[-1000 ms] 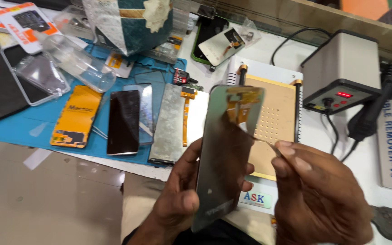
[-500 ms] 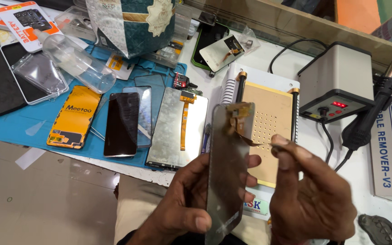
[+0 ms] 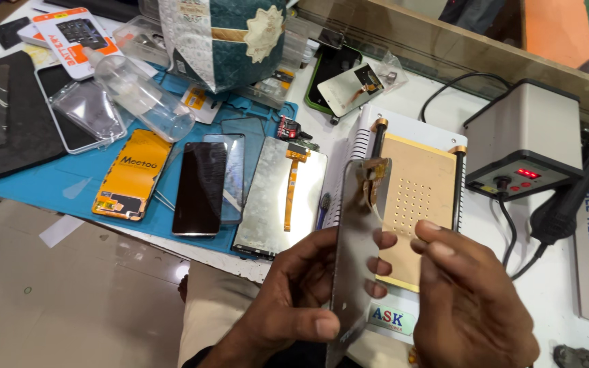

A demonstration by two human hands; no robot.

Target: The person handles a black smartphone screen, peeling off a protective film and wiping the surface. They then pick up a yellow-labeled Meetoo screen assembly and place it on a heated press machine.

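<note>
The left hand (image 3: 294, 300) grips a bare display panel (image 3: 354, 252) upright above the heating plate (image 3: 417, 204); right hand (image 3: 472, 307) pinches at its edge (separation seemingly underway, far from finished).

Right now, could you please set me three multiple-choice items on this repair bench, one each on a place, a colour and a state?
1. Where does the yellow battery lie?
A. on the blue mat
B. on the heating plate
C. in the left hand

2. What colour is the lit display on the grey station box?
A. green
B. red
C. blue

3. How is the phone screen panel held?
A. flat on the bench
B. upright, edge toward the camera, in the left hand
C. hanging by its flex cable

Answers:
1 A: the battery rests on the mat beside a dark phone screen.
2 B: the digits glow red.
3 B: the left thumb and fingers clasp it; the right hand is at its edge.
</note>
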